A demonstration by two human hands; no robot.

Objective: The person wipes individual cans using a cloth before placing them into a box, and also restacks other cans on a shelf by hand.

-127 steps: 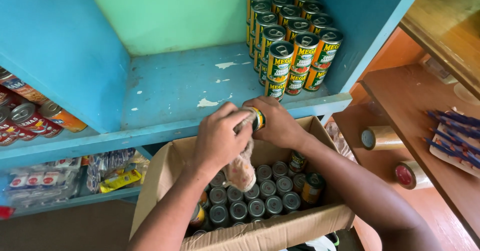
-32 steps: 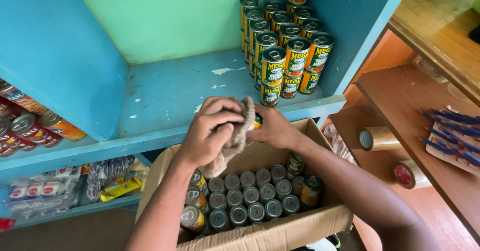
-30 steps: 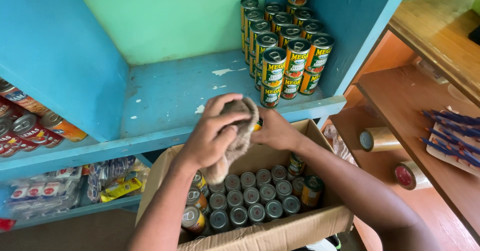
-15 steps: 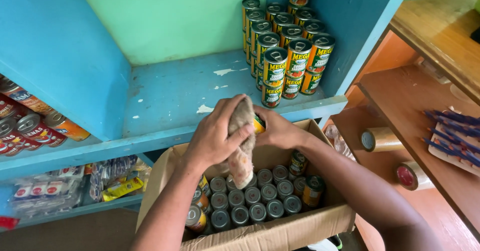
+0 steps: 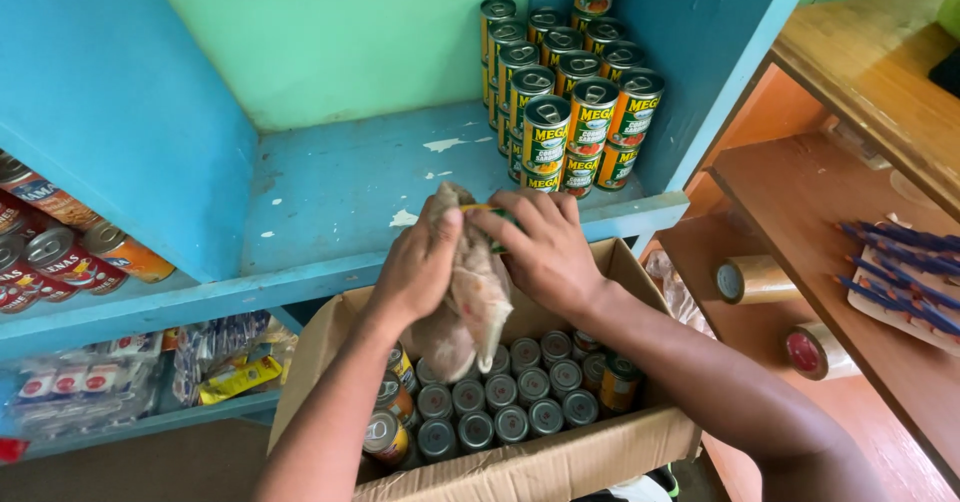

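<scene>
Head view, left to right, with the open brown cardboard box (image 5: 520, 467) as the landmark. Far left of the box, red-and-orange labelled tins (image 5: 60, 257) lie on their sides on a blue painted wooden shelf (image 5: 330, 192), and clear plastic packets (image 5: 130, 377) sit on the lower shelf beside the box's left wall. Inside the box, rows of silver-topped tins (image 5: 500, 407) stand upright. Above the box's left half, the left hand (image 5: 420, 262) is closed around a crumpled beige cloth (image 5: 470, 297), fingers folded over its top while the rest hangs down toward the tins. Above the box's middle, the right hand (image 5: 535, 247) is wrapped around a small green-and-yellow labelled tin (image 5: 495, 217), which is mostly hidden by the fingers and pressed against the cloth. Behind the box, on the shelf's right end, green-and-yellow labelled tins (image 5: 575, 102) stand stacked in rows. Right of the box, two rolls of brown tape (image 5: 760, 282) rest on an orange-brown wooden shelf (image 5: 830, 202), with blue pencils (image 5: 900, 262) further right.
</scene>
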